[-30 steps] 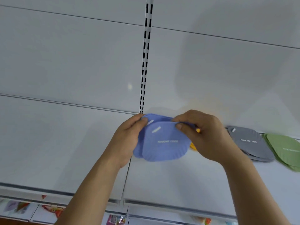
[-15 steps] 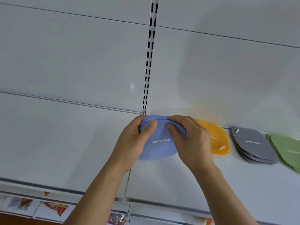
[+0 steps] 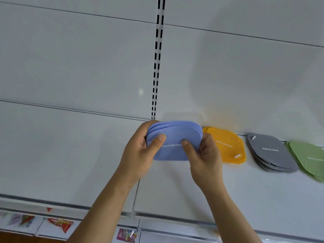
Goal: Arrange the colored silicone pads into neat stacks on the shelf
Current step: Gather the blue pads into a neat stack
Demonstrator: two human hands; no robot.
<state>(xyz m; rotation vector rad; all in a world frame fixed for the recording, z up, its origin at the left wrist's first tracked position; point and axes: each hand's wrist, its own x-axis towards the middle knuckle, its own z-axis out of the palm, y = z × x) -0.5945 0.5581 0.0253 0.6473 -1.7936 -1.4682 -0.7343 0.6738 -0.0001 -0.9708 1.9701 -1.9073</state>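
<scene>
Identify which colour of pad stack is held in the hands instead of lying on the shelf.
The blue pads: the left hand and right hand grip them. The orange, grey and green stacks lie untouched.

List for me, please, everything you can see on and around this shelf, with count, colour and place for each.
blue pads: several, exact count unclear, blue, held up in both hands at the centre, edges fanned at the top
orange pads: a small stack, orange, flat on the shelf just right of the hands
grey pads: a fanned stack, grey, on the shelf right of the orange ones
green pads: a stack, green, far right, cut by the frame edge
shelf: one, white, under the stacks
slotted upright: one, white with black slots, on the back panel
colourful packets: a few, on the lower level, bottom left
left hand: grips the blue pads' left side
right hand: grips their right side
</scene>
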